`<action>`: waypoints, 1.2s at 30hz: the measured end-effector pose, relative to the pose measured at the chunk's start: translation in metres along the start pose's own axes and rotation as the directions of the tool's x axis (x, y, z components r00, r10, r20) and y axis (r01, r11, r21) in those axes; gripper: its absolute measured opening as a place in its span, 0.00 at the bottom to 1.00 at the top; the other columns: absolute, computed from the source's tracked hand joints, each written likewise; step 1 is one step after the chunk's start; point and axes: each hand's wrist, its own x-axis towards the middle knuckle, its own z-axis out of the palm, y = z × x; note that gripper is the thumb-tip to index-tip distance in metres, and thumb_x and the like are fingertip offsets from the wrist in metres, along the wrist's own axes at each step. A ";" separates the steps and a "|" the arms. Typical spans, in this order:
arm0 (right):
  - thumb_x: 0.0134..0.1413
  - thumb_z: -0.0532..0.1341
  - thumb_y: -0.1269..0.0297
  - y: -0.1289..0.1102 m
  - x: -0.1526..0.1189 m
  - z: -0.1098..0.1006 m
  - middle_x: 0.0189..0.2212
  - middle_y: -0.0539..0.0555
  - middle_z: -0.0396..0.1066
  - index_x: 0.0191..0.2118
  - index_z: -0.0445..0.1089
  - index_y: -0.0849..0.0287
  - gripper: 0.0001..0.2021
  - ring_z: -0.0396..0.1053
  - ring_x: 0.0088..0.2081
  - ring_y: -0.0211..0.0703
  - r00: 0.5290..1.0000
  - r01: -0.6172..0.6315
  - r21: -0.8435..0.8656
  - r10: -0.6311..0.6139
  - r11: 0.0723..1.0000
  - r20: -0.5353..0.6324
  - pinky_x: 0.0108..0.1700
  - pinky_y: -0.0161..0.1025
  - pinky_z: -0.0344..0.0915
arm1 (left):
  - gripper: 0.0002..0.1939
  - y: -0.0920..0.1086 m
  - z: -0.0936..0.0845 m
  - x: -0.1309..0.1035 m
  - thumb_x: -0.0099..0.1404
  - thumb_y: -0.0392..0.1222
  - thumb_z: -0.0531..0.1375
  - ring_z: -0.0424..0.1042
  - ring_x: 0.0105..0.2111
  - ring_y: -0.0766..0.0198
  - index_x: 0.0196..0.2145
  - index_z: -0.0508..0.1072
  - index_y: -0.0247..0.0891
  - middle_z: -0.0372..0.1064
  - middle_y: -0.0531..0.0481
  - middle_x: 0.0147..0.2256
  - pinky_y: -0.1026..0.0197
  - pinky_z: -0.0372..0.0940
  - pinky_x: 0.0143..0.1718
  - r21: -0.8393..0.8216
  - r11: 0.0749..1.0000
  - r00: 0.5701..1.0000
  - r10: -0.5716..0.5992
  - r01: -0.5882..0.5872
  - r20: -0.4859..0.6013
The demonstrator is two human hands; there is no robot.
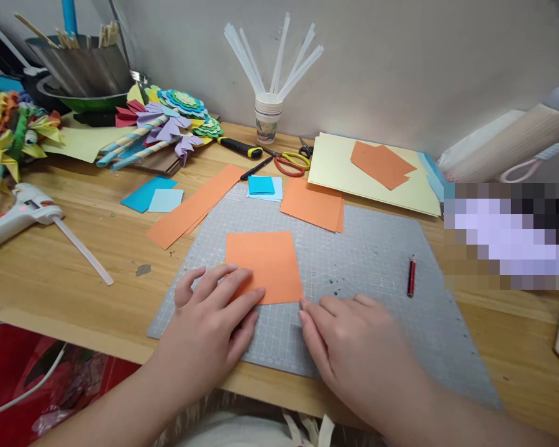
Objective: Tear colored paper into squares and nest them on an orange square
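A square sheet of orange paper lies flat on a grey cutting mat. My left hand rests over its lower left part, fingers spread and fingertips pressing on the sheet. At the lower right corner, my right hand is closed, with thumb and index finger pinching the paper's tip; the other fingers are curled under. Behind the sheet are more orange paper squares and small blue paper squares. A short dark red pencil lies on the mat to the right.
Scissors, a cutter with a black and yellow handle and a paper cup of clear sticks stand or lie behind. Orange strips and a glue gun are left. Yellow sheets lie back right.
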 end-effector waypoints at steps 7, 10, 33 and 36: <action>0.65 0.49 0.65 0.008 0.006 -0.002 0.23 0.50 0.70 0.35 0.75 0.59 0.16 0.62 0.22 0.41 0.998 0.063 0.087 -0.062 0.994 -0.014 0.30 0.42 0.46 | 0.11 -0.001 0.000 0.000 0.67 0.42 0.55 0.65 0.54 0.52 0.44 0.75 0.48 0.72 0.51 0.51 0.44 0.51 0.56 0.012 1.000 1.000 0.012 -0.012 -0.006; 0.65 0.50 0.65 0.005 0.005 0.004 0.23 0.49 0.72 0.40 0.76 0.59 0.16 0.64 0.22 0.41 0.995 0.092 0.112 -0.096 0.989 0.030 0.30 0.42 0.47 | 0.11 0.004 0.000 -0.001 0.67 0.41 0.55 0.65 0.54 0.52 0.43 0.75 0.47 0.73 0.51 0.50 0.44 0.50 0.56 0.047 0.999 0.999 0.028 -0.027 -0.032; 0.64 0.50 0.67 0.006 0.003 0.001 0.23 0.50 0.74 0.40 0.77 0.57 0.16 0.67 0.22 0.42 0.984 0.042 0.097 -0.057 0.994 0.167 0.27 0.41 0.48 | 0.11 0.007 -0.016 -0.031 0.67 0.40 0.52 0.66 0.51 0.48 0.34 0.75 0.43 0.73 0.47 0.45 0.42 0.57 0.52 0.242 0.966 0.993 -0.074 0.095 -0.094; 0.65 0.49 0.66 0.007 0.002 -0.001 0.22 0.49 0.74 0.38 0.76 0.55 0.17 0.66 0.21 0.43 0.979 0.004 0.101 -0.024 0.995 0.204 0.27 0.41 0.46 | 0.11 0.004 -0.018 -0.032 0.67 0.40 0.52 0.66 0.51 0.48 0.34 0.75 0.43 0.73 0.46 0.45 0.42 0.59 0.51 0.241 0.965 0.993 -0.078 0.098 -0.090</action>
